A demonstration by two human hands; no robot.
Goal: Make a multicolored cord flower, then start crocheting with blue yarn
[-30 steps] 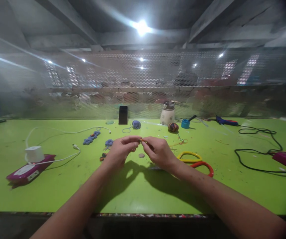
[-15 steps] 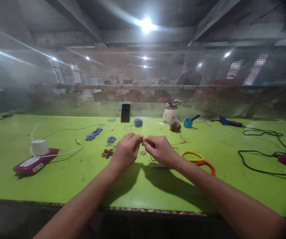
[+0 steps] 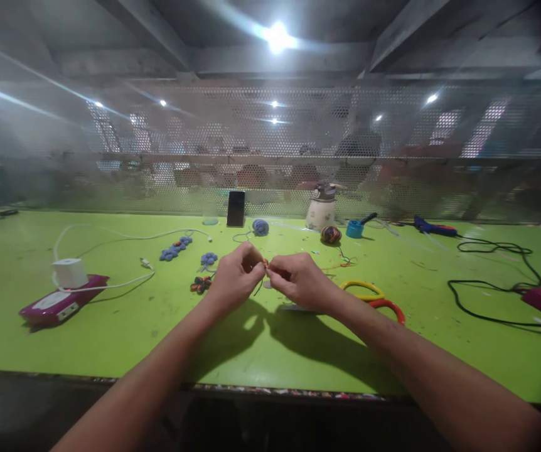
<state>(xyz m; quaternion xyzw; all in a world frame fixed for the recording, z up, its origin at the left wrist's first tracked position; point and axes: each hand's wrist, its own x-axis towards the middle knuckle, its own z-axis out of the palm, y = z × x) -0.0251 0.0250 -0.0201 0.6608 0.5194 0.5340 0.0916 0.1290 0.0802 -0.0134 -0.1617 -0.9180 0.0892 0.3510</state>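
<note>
My left hand (image 3: 236, 277) and my right hand (image 3: 301, 282) meet over the middle of the table, thumbs and fingers pinched. Between their fingertips is a small piece of orange-and-dark yarn work (image 3: 265, 263), mostly covered by the fingers. A dark strand hangs beneath my left fingertips. Left of that hand lie an orange-and-black yarn flower (image 3: 201, 285) and a blue yarn flower (image 3: 209, 258). Scissors (image 3: 387, 306) with one yellow and one red handle loop lie partly under my right forearm. Below the fingertips rests a small pale disc (image 3: 267, 284).
Farther back are a blue yarn ball (image 3: 260, 227), a multicoloured yarn ball (image 3: 331, 235), a phone (image 3: 236, 208), a bottle (image 3: 320, 208) and a blue glue gun (image 3: 435, 227). Joined blue flowers (image 3: 175, 248) and a purple power strip (image 3: 66, 304) with white cable lie left. Black cord (image 3: 480, 323) loops right.
My left fingers have re-gripped, with the thumb raised toward the fingertips, and a dark strand now shows below them. Both hands stay together. The view has shifted slightly.
</note>
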